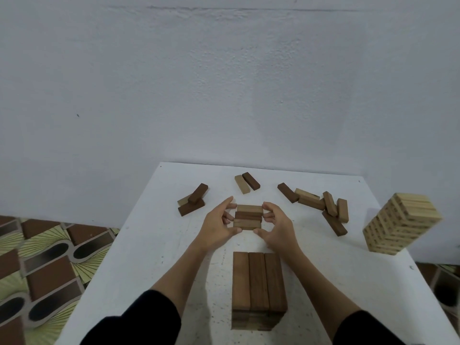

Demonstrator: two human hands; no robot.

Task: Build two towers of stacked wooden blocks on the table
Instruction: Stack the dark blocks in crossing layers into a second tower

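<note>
Bracketing the row of three blocks [248, 217] mid-table, long axes running left-right: left hand [217, 225] and right hand [276, 226] equally near, fingers pinching opposite ends; dark tower [258, 282] toward near edge.

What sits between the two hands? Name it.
A row of three blocks, gripped at its ends by the left hand and right hand, in the head view.

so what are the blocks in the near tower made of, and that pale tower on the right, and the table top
Near tower: looks like solid wood, mid to dark brown, matte; grain lines run along the top blocks.
Pale tower: light unstained wood, probably pine; faint dark marks on the block sides, too small to read.
Table top: white, hard and matte, speckled with scuffs; painted board or laminate, cannot tell which.
</note>
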